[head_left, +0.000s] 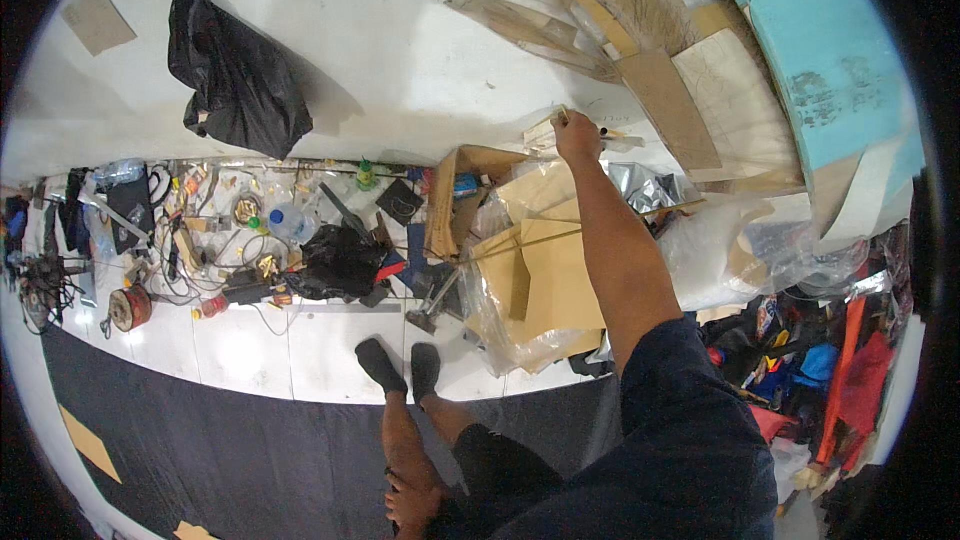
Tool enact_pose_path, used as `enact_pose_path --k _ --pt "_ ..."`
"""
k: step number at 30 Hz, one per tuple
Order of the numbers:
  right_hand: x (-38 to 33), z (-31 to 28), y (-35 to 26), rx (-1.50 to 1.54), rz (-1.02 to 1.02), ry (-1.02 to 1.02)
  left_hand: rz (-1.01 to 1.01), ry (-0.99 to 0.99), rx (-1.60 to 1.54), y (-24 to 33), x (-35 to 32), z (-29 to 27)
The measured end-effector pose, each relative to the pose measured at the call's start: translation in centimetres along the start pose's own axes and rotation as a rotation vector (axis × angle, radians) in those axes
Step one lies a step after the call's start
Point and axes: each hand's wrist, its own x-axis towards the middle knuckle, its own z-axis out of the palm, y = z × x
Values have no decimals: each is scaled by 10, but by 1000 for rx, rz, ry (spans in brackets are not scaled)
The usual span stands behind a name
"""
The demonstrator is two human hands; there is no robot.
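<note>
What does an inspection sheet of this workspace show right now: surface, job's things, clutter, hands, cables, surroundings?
Surface: white tiled floor with a black mat nearer the person.
Job's things: thin wooden strips at the wall, gripped by the right hand.
Clutter: cardboard pile, black bags, plastic bottle, red wire spool.
Hands: right hand raised, closed on the strips; left hand resting on the knee, empty.
Cables: loose wires among the tools.
Surroundings: white wall, hanging black bag, blue foam block.

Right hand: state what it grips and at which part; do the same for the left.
The right hand is closed on the near end of a thin pale strip or stick by the wall; which exactly cannot be told. The left hand rests on the knee, holding nothing.
</note>
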Motion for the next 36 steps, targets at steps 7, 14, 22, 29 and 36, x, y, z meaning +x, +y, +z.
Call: enact_pose_path --k 7,14,22,29,36 --pt "6 -7 14 143 13 -15 22 33 30 1 -3 -3" --pt "7 -11 28 36 -55 75 25 30 53 5 -10 -17" --pt "-3 -31 25 -102 -172 101 63 54 34 4 -15 -13" --pt "-26 -72 25 -8 -273 333 56 62 24 -1 -16 0" --pt "-76 -95 36 409 -123 308 47 18 -45 -1 -23 -9"
